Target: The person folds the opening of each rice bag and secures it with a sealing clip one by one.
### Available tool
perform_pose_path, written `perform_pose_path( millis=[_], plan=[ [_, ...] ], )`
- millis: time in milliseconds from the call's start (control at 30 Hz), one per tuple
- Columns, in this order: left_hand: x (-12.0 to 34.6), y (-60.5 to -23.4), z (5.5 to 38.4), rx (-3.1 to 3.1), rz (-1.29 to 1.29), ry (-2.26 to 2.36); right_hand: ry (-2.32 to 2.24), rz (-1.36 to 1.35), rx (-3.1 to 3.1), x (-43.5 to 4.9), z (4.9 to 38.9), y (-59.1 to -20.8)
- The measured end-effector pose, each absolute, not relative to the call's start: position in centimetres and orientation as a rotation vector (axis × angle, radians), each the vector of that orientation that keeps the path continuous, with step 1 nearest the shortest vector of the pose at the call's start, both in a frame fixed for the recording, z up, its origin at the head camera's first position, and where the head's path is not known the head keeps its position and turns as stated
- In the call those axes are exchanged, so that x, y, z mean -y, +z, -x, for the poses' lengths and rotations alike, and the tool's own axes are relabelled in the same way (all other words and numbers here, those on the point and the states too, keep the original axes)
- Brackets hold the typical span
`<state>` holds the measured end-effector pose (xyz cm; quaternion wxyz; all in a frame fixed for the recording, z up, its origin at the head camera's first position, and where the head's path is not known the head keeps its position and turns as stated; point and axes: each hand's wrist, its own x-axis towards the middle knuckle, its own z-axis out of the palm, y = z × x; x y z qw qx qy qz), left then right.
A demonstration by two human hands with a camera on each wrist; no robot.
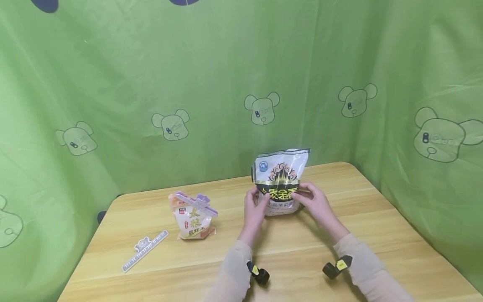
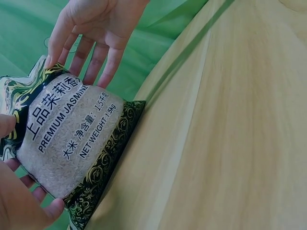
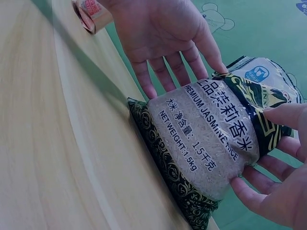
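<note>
A bag of jasmine rice (image 1: 281, 178) stands upright on the wooden table, its white upper part creased and leaning a little to the right. My left hand (image 1: 255, 212) holds its left side, thumb on the front and fingers around the edge. On the opposite side my right hand (image 1: 317, 205) grips it the same way. Rice grains show through the lower front of the bag (image 2: 72, 129) in the left wrist view. The right wrist view shows the left hand (image 3: 160, 28) and right hand (image 3: 283, 187) on either side; fingertips behind the bag are partly hidden.
Left of the hands stands a smaller orange-and-white bag (image 1: 193, 222) with a purple sealing clip (image 1: 197, 204) across its top. A pale clip with a piano-key pattern (image 1: 145, 251) lies on the table (image 1: 302, 260) farther left. Green curtains (image 1: 219, 75) surround the table's back and sides.
</note>
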<state>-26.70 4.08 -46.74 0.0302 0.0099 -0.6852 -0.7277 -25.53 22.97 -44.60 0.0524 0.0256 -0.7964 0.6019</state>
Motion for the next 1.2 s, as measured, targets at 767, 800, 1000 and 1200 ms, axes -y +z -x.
perform_pose_path(
  millis=[767, 800, 1000, 1200],
  plan=[
    [-1.2, -46.6, 25.2, 2.191, -0.02, -2.167, 1.87, -0.154, 2.41, -21.1, 24.6, -44.6],
    [-1.1, -46.6, 25.1, 2.195, -0.021, -2.165, 1.868, -0.16, 2.413, -21.0, 24.5, -44.6],
    [-0.3, -46.4, 24.3, 2.213, -0.029, -2.159, 1.865, -0.17, 2.433, -20.4, 24.2, -44.6],
    [0.6, -44.7, 22.9, 2.216, -0.029, -2.19, 1.87, -0.191, 2.43, -19.7, 23.9, -44.6]
  ],
)
